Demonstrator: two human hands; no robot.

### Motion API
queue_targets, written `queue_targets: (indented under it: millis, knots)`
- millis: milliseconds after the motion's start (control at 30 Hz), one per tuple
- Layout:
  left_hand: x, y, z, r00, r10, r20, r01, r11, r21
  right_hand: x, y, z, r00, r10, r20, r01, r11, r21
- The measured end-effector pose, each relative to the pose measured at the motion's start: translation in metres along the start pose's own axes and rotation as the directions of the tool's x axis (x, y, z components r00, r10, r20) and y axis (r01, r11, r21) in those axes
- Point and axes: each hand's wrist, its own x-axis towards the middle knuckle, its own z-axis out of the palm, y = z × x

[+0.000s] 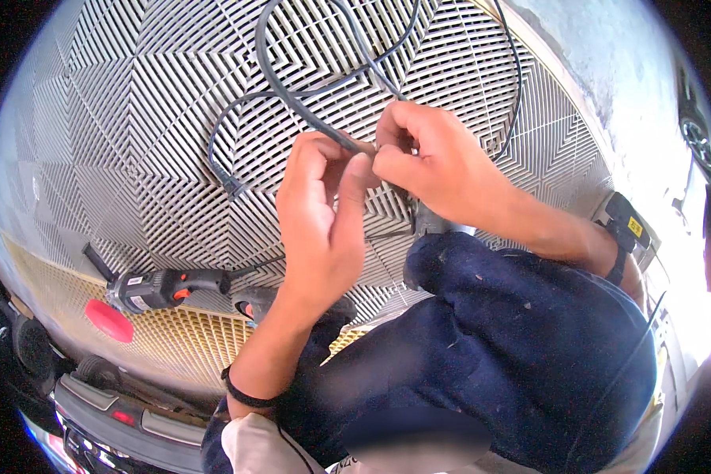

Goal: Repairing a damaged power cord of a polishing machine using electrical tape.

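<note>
A thick black cable (280, 83) rises in a loop from between my hands, up past the top edge of the picture and back down. My left hand (316, 205) pinches one run of it between thumb and fingers. Close beside it, almost touching, my right hand (442, 162) has its fingers curled and pressed together where the other run comes down. The exact spot between the fingertips is partly hidden. Behind the hands, a thinner black cord (253, 96) crosses the floor and ends in a dark plug (233, 188).
The floor is grey slatted tile (189, 87) with a yellow strip (205, 340). To the left lies a black and grey power polisher (174, 288) with a red pad (109, 320). A car's rear end (126, 419) stands at lower left. Another cord (520, 87) curves at upper right.
</note>
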Motion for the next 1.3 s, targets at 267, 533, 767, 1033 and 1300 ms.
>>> queue_targets:
  millis: [267, 533, 767, 1033, 1300]
  knots:
    - [0.008, 0.012, 0.001, 0.945, -0.297, 0.137, 0.325, 0.804, -0.498, -0.005, 0.02, 0.005, 0.992, 0.082, 0.097, -0.119, 0.869, 0.481]
    - [0.0, 0.013, 0.007, 0.991, -0.127, -0.048, 0.114, 0.97, -0.217, -0.007, 0.014, 0.003, 0.987, 0.118, 0.107, -0.155, 0.865, 0.477]
    - [-0.003, 0.019, 0.004, 0.985, -0.089, -0.145, 0.059, 0.979, -0.195, -0.013, 0.015, 0.002, 0.929, 0.271, 0.251, -0.369, 0.629, 0.684]
    - [0.009, 0.025, -0.007, 0.991, -0.13, 0.006, 0.127, 0.957, -0.261, -0.009, 0.012, -0.025, 0.92, 0.066, 0.387, -0.374, 0.449, 0.812]
    - [0.007, 0.027, -0.015, 0.99, -0.137, 0.031, 0.14, 0.968, -0.21, -0.003, -0.01, -0.02, 0.979, -0.149, 0.141, 0.101, 0.949, 0.3]
